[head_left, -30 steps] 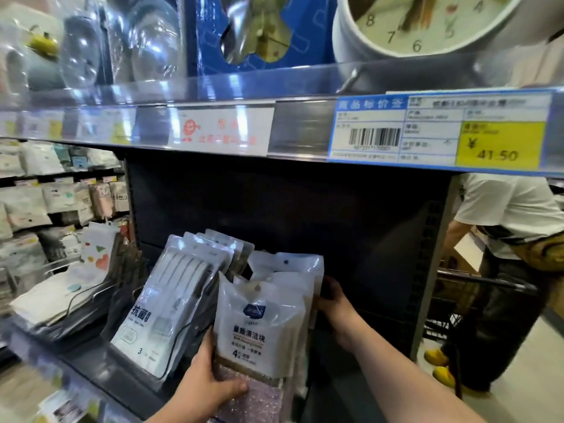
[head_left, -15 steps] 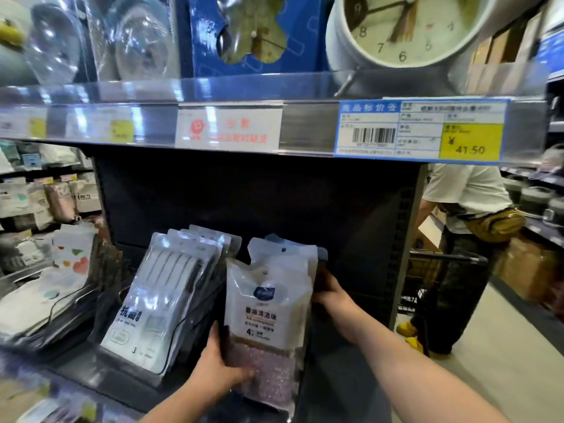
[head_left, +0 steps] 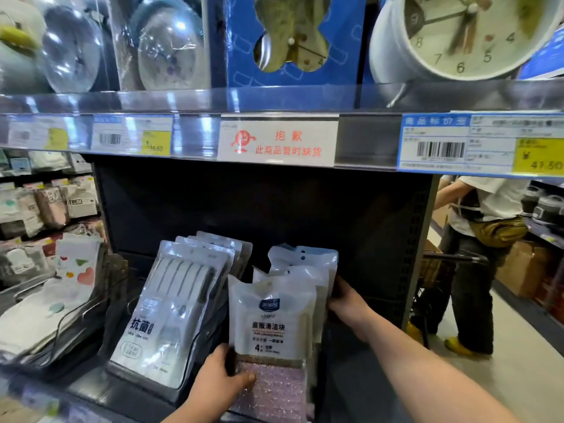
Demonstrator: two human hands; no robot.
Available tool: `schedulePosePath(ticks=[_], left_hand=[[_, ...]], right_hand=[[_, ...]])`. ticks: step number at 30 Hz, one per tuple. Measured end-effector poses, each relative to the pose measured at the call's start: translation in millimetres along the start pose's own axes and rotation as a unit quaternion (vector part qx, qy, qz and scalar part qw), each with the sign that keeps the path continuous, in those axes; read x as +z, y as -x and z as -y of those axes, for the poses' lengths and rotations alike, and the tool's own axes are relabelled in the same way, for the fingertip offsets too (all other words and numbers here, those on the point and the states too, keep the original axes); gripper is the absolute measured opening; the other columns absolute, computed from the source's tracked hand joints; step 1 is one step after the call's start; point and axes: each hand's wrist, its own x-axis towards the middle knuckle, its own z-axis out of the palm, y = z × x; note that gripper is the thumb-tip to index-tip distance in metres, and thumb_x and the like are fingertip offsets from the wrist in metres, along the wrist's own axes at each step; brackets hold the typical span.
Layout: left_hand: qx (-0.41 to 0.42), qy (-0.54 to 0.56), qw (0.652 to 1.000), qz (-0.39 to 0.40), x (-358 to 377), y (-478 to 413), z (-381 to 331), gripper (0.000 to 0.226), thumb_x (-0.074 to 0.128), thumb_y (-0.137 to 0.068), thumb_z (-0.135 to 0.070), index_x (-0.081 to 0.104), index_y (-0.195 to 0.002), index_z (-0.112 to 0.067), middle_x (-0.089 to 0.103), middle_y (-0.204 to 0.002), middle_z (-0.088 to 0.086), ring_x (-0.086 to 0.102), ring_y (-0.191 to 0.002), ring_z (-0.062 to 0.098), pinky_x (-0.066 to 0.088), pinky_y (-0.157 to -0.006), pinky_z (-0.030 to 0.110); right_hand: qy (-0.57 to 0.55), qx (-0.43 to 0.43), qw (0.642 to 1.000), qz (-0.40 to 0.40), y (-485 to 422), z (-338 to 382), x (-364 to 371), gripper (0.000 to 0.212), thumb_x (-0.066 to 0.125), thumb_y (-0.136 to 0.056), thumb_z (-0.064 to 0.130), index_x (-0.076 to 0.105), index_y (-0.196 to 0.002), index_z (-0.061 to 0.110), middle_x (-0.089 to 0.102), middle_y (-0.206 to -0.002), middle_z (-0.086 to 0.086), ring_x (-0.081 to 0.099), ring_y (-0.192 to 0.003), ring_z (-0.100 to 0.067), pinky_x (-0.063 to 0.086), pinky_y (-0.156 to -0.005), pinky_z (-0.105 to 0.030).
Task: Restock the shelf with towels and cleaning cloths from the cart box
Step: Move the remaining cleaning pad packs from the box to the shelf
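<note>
Two shelves fill the view. The upper shelf (head_left: 274,99) carries clocks (head_left: 457,35) behind a clear lip, with price tags (head_left: 476,145) and a red-printed notice (head_left: 277,143) on its rail. The dark-backed lower shelf (head_left: 88,389) holds the stock. Past the upright on the right, another person (head_left: 482,239) stands by a cart (head_left: 454,257) in the aisle, with boxes (head_left: 525,267) beyond. Towel packs (head_left: 45,312) lie flat at far left. Cloth packs (head_left: 171,303) lean just left of the pad packs (head_left: 302,270). The left hand (head_left: 219,380) grips the front pad pack (head_left: 271,325) low down, thumb on its face. The right hand (head_left: 348,303) lies against the row's right side with its fingers hidden behind, so its grip cannot be told.
</note>
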Motion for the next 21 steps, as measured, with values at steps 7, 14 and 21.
schedulePosePath(ticks=[7, 14, 21], left_hand=[[-0.002, 0.027, 0.999, 0.035, 5, -7, -10, 0.057, 0.073, -0.072, -0.008, 0.034, -0.112, -0.025, 0.053, -0.105, -0.004, 0.052, -0.103, 0.016, 0.037, -0.082, 0.021], [0.019, 0.038, 0.997, 0.062, 10, -6, -4, 0.093, 0.081, -0.063, -0.012, 0.026, -0.137, -0.026, 0.051, -0.108, -0.017, 0.052, -0.109, 0.009, 0.041, -0.084, 0.015], [0.012, 0.02, 0.998, 0.057, 9, -9, 6, 0.101, 0.083, -0.065, -0.013, 0.023, -0.145, -0.021, 0.052, -0.117, -0.005, 0.049, -0.111, 0.009, 0.037, -0.091, 0.018]], right_hand=[[0.01, 0.016, 1.0, -0.013, -10, -4, 1, 0.067, 0.068, -0.085, 0.025, 0.035, -0.143, 0.025, 0.057, -0.13, -0.003, 0.056, -0.108, -0.016, 0.049, -0.091, -0.031], [0.006, 0.05, 0.999, -0.003, -19, -12, -4, 0.073, 0.069, -0.083, 0.025, 0.031, -0.145, 0.028, 0.057, -0.13, -0.003, 0.055, -0.118, -0.022, 0.046, -0.103, -0.042], [0.007, 0.047, 0.999, -0.01, -20, -14, -6, 0.073, 0.065, -0.087, 0.021, 0.026, -0.148, 0.028, 0.053, -0.136, -0.005, 0.054, -0.117, -0.021, 0.043, -0.09, -0.027]])
